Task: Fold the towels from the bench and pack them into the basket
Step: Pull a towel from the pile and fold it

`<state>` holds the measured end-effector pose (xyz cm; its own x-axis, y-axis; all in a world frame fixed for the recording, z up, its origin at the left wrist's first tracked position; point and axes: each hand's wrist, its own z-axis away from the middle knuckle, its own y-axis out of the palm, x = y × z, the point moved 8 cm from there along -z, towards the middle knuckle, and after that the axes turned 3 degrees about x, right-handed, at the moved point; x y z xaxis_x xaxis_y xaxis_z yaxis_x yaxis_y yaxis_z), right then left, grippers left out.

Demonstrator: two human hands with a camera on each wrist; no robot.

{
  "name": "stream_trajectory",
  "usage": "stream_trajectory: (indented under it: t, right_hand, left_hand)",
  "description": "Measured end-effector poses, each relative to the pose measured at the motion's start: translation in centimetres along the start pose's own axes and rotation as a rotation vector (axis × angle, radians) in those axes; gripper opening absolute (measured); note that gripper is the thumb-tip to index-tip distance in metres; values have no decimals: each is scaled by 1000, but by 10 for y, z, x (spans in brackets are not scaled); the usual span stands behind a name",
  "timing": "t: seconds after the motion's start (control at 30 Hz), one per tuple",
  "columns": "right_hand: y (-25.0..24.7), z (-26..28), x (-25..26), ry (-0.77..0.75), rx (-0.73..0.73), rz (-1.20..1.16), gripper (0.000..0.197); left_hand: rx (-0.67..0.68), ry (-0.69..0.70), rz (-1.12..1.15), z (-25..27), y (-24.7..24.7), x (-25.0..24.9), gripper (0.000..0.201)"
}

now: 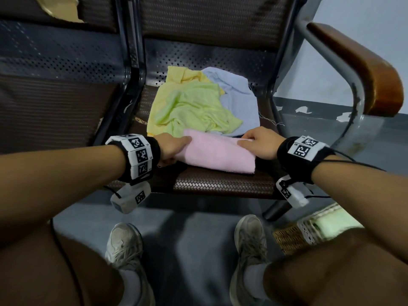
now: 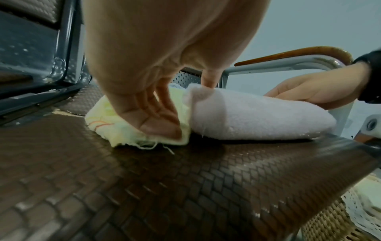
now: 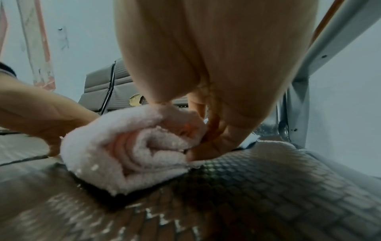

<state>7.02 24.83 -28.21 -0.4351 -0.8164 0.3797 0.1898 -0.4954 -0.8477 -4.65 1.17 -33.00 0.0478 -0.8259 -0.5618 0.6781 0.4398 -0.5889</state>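
My left hand (image 1: pixel 171 147) grips the left end of the folded pink towel (image 1: pixel 218 153), thumb on top and fingers curled under it, so the layers do not open. The towel lies on the front of the woven bench seat (image 1: pixel 220 184), before the unfolded green towel (image 1: pixel 194 109). My right hand (image 1: pixel 259 143) clamps the right end, I think ready to lift toward the basket (image 1: pixel 293 237).

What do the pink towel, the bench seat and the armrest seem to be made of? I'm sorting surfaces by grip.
Pink towel: looks like soft terry cloth, with a fuzzy looped pile and thick folded layers in the right wrist view.
Bench seat: a brown woven, herringbone-textured mat with a slight sheen, perhaps synthetic or leather-like; I cannot tell which.
Armrest: probably glossy varnished wood, brown, on a grey metal frame.
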Motion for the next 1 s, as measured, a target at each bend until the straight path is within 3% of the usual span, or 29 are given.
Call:
stream_trajectory:
  t: [0.17, 0.3, 0.4, 0.47, 0.5, 0.57, 0.63, 0.7, 0.83, 0.9, 1.0]
  right_hand:
    - [0, -2, 4, 45, 48, 72, 32]
    - [-7, 6, 18, 46, 92, 205, 41]
    - [-22, 15, 41, -50, 1, -105, 81]
    - [-36, 25, 66, -176, -66, -410, 91]
    - [-40, 30, 79, -237, -72, -523, 89]
    - [-44, 41, 98, -308, -63, -651, 62]
    - [-45, 50, 101, -277, -107, -712, 27]
    - [-49, 59, 94, -244, -155, -815, 11]
    - [-58, 76, 56, -150, -228, -1135, 16]
    - [-59, 85, 24, -82, -244, -1220, 18]
    - [-63, 108, -40, 40, -239, -1228, 18]
  left_hand:
    - [129, -62, 66, 7, 13, -6, 53]
    - [75, 151, 394, 21, 6, -40, 32]
    - [46, 348, 579, 45, -9, -70, 39]
    - [53, 452, 646, 63, -20, -85, 37]
    - [66, 488, 677, 72, -24, -90, 35]
    - [84, 548, 719, 84, -32, -96, 37]
    - [75, 585, 751, 91, -41, -97, 38]
    - [74, 579, 761, 93, -44, -96, 37]
    - [249, 478, 425, 95, -4, -93, 58]
    - [307, 493, 254, 99, 26, -104, 47]
    - [373, 557, 204, 107, 73, -142, 33]
